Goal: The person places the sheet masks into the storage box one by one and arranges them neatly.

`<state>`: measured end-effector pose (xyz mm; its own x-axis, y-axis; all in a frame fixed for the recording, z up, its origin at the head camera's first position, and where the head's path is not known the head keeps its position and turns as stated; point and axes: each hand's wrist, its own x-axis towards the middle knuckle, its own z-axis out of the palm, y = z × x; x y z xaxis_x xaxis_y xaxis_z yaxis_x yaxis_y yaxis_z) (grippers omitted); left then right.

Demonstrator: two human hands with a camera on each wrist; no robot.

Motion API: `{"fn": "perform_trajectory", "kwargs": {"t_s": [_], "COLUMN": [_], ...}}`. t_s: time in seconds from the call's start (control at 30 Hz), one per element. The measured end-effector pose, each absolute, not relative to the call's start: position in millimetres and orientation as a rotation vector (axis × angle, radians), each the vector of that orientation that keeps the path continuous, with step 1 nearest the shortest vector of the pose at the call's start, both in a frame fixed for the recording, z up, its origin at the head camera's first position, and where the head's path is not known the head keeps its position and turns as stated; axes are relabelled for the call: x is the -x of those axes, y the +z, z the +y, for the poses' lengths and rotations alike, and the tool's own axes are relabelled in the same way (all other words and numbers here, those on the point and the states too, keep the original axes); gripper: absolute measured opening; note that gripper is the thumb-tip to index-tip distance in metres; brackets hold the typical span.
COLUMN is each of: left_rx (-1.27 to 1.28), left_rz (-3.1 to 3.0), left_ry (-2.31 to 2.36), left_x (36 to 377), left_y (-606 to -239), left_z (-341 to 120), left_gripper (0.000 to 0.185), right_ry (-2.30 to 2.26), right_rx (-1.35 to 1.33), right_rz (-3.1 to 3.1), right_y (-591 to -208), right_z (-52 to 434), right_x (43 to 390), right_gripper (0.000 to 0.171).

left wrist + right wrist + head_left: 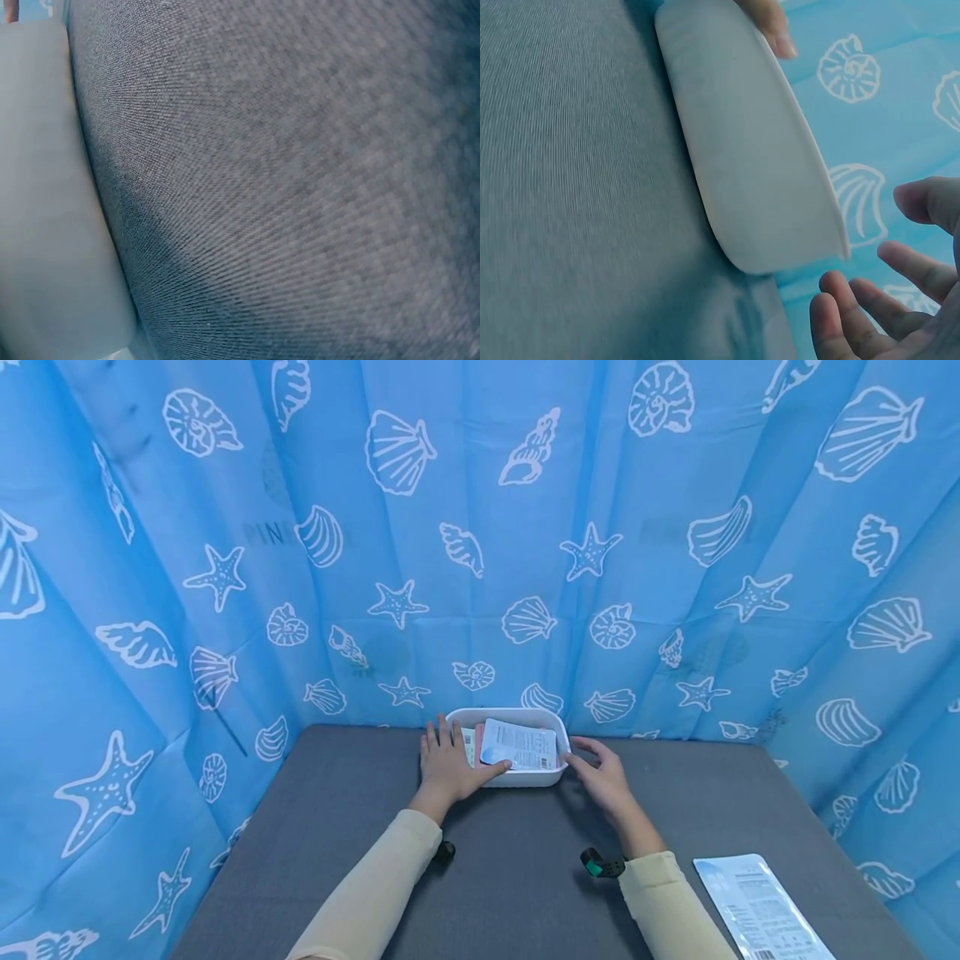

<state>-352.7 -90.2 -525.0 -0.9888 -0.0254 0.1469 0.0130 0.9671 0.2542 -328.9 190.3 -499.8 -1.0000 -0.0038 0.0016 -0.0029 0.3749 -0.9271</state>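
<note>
A white oval tub [525, 780] stands at the back of the grey table. Inside lie flat packets: a white and pale blue one [519, 744] on top, with edges of a pink packet [478, 746] and a green packet [468, 742] showing at its left. My left hand [448, 767] lies over the tub's left end, fingers straight and spread, thumb stretched along the front rim. At the other end my right hand [602, 777] is held with parted fingers, fingertips right at the rim. In the right wrist view, that hand's fingers [911, 262] are loosely bent and hold nothing.
Another white and pale blue packet [761, 906] lies flat at the table's front right. A blue curtain [480, 543] with white shells and starfish hangs close behind the tub and along both sides. Dark bands [602, 863] are worn on the wrists.
</note>
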Motion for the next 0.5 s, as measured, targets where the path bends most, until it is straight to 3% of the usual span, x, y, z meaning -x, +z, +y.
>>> {"fn": "perform_trajectory", "kwargs": {"t_s": [0.5], "left_rx": [0.005], "left_rz": [-2.97], "left_ry": [-0.426], "left_x": [349.8], "left_y": [-522.0], "left_z": [-89.8], "left_gripper": [0.141], "right_ry": [-1.555], "right_rx": [0.096], "right_rz": [2.801], "right_y": [-488.1], "right_z": [249.3], "right_x": [285.2], "right_gripper": [0.049]}}
